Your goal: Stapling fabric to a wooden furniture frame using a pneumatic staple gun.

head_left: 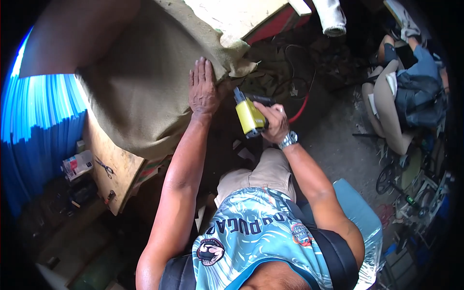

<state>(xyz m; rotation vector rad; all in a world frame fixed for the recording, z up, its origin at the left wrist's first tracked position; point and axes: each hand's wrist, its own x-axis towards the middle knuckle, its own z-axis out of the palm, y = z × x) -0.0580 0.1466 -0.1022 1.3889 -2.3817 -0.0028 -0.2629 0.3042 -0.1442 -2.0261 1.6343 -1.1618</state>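
My left hand (pixel 202 92) lies with fingers extended on olive-brown fabric (pixel 135 101), near its right edge, which is draped over a raised piece at the upper left. My right hand (pixel 274 121) grips a yellow and black staple gun (pixel 249 116). The gun's nose points up toward the fabric's edge, a short way right of my left hand, apart from it. A red hose (pixel 302 105) curves behind the gun. What lies under the fabric is mostly hidden.
A plywood board (pixel 116 188) with scissors (pixel 105 166) is at lower left, beside blue sheeting (pixel 29 121). A pale board (pixel 246 14) is at the top. At right, another person (pixel 420 87) sits beside beige padded pieces (pixel 386 101) and cluttered metal parts (pixel 411 193).
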